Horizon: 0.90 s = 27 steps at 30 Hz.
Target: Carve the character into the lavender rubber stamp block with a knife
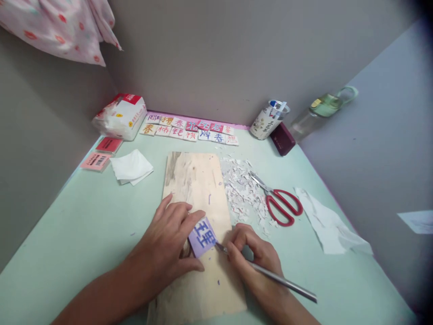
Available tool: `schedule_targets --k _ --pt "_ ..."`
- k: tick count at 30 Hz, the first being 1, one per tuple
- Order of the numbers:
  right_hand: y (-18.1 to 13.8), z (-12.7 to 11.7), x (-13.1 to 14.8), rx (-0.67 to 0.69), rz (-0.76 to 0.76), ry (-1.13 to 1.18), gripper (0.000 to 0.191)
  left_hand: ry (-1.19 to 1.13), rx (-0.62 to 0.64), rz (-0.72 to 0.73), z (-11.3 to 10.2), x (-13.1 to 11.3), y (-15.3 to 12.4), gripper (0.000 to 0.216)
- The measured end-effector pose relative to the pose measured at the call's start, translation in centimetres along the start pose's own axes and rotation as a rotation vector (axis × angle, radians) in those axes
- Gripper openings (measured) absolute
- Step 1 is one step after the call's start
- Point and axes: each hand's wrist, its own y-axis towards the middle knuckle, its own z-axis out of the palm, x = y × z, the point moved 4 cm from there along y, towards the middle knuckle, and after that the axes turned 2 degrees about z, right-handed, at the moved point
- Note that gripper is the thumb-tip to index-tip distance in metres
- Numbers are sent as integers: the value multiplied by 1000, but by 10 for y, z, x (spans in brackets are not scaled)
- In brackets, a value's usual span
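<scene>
A small purple square block with a dark blue written character lies at a slant on a wooden board. My left hand grips it at its left side, with the forefinger along its upper edge and the thumb near its lower corner. In my right hand is a silver craft knife, held like a pen. The knife's tip touches or nearly touches the block's right edge. Tiny purple shavings are scattered over the board.
Right of the board lie white scraps and red-handled scissors. Tissues flank the board. Behind stand rows of character tiles, a tissue pack, a can, a dark red box and a bottle.
</scene>
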Motion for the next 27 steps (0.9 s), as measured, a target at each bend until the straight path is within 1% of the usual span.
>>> schedule_targets --k 2,6,11,15,17,22,27 --pt "0 1 1 3 6 3 30 -17 39 29 -2 3 -1 95" --pt "-3 3 2 26 2 26 30 -66 75 24 -5 5 -1 76" --pt "-9 8 -1 35 33 42 29 -107 52 -24 -6 4 -2 70" --pt "-12 10 -1 24 54 73 29 -114 49 -36 -6 5 -2 65" --pt "-13 11 0 24 63 79 29 -115 47 -37 -6 5 -2 64" --pt "-15 12 2 11 72 82 30 -113 39 -29 -6 4 -2 70" --pt "-16 12 3 13 61 77 30 -119 28 -30 -7 3 -2 67"
